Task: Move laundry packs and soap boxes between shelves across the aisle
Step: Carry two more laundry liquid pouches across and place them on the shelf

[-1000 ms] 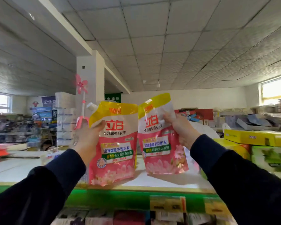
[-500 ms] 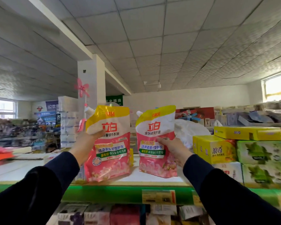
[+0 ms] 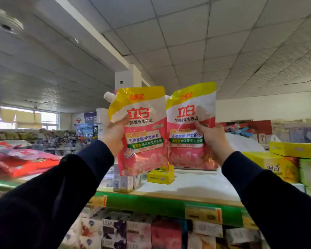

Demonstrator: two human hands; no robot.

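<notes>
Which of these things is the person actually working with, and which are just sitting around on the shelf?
In the job: left pouch, gripped by the left hand; right pouch, gripped by the right hand; top shelf.

Just lying about: small yellow box, yellow cartons, red packs.

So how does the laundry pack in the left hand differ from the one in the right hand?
The left pack shows its white spout at the top corner; the right pack's spout is mostly hidden behind the left pack. The left hand grips the left pack at its left edge, the right hand grips the right pack at its right edge. The left pack overlaps the right pack's edge. Both have the same pink and yellow print and are held upright above the shelf.
</notes>
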